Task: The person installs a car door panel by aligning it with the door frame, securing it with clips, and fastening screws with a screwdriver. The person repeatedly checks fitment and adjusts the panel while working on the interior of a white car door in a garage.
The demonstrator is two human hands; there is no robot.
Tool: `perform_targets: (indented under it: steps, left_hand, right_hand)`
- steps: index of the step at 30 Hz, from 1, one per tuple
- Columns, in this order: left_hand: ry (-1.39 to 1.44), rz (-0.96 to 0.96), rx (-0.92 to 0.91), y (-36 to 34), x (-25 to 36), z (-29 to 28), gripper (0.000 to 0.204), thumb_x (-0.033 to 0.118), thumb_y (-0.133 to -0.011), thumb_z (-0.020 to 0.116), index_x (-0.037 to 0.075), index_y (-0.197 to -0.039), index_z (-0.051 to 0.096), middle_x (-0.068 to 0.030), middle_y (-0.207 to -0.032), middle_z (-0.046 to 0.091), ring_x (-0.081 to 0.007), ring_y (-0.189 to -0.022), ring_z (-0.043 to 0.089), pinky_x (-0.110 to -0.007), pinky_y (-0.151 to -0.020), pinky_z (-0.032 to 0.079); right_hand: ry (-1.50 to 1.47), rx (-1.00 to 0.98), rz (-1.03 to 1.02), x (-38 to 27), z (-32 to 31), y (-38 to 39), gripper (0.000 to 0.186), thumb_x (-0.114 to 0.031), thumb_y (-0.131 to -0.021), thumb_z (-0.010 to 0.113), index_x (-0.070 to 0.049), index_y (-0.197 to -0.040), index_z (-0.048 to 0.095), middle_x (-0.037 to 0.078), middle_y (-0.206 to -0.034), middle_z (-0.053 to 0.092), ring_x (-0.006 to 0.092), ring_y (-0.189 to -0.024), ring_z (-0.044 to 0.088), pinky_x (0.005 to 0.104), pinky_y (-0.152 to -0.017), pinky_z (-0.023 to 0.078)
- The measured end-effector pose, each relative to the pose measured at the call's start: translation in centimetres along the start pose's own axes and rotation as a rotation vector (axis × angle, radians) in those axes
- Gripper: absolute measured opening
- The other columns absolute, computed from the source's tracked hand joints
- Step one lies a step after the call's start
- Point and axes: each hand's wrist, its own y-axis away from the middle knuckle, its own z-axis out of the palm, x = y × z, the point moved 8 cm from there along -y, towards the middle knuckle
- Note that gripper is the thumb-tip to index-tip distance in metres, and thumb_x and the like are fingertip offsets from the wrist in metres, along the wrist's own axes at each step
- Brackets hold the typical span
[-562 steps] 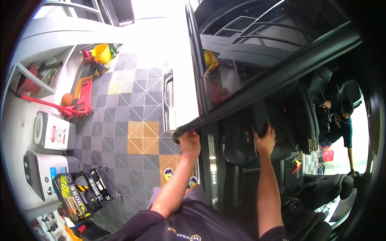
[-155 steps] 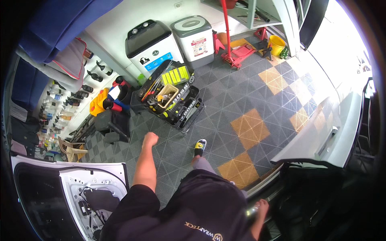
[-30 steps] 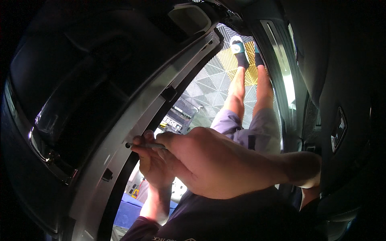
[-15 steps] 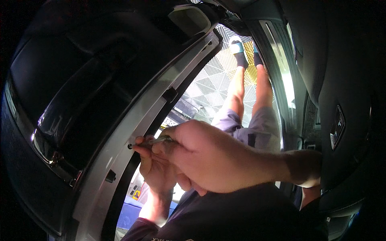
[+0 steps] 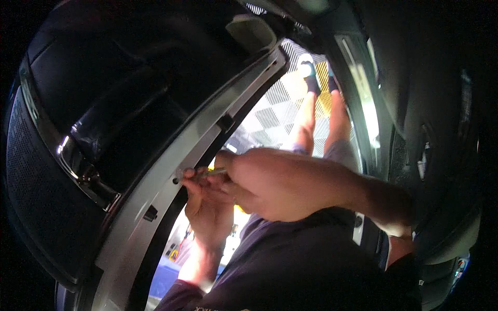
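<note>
Grey door edge [image 5: 158, 193]; probably guiding tool [image 5: 220, 170] to hole [image 5: 176, 181]; clamped in right hand [image 5: 246, 187], left hand [image 5: 210, 212] alongside, grip unclear; next: aim straight

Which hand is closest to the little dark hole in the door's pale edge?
The left hand: it is right up beside the dark hole. The right hand is farther from it, over to the right.
</note>
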Motion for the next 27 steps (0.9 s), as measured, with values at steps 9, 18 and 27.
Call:
perform_targets:
  steps: [9, 18, 27]
  left_hand:
    - [-0.139, 0.085, 0.032, -0.1, 0.6, -0.4, 0.024, 0.034, -0.110, 0.055, 0.016, -0.118, 0.068, -0.0022, -0.114, 0.074, -0.0155, -0.103, 0.068, -0.035, -0.100, 0.051]
    - [-0.223, 0.167, -0.005, -0.2, 0.9, -1.2, 0.022, 0.032, -0.109, 0.058, 0.015, -0.118, 0.067, -0.0025, -0.120, 0.074, -0.0152, -0.109, 0.070, -0.034, -0.103, 0.051]
    - [-0.124, 0.183, -0.039, -0.2, 0.7, -1.5, 0.023, 0.026, -0.112, 0.053, 0.010, -0.125, 0.063, -0.0096, -0.125, 0.072, -0.0195, -0.113, 0.069, -0.034, -0.104, 0.052]
  right_hand:
    - [-0.093, -0.089, -0.117, -0.4, -0.6, -0.6, 0.030, -0.015, -0.109, 0.050, 0.010, -0.124, 0.044, 0.029, -0.089, 0.071, 0.0416, -0.088, 0.075, 0.0470, -0.075, 0.056]
    - [0.047, -0.180, -0.142, -1.2, -0.9, -0.3, 0.036, -0.024, -0.110, 0.049, 0.011, -0.118, 0.044, 0.031, -0.083, 0.066, 0.0464, -0.083, 0.071, 0.0487, -0.071, 0.053]
    - [0.176, -0.144, -0.089, -1.4, -1.7, -0.1, 0.042, -0.027, -0.110, 0.049, 0.012, -0.125, 0.046, 0.031, -0.086, 0.069, 0.0431, -0.083, 0.074, 0.0502, -0.073, 0.055]
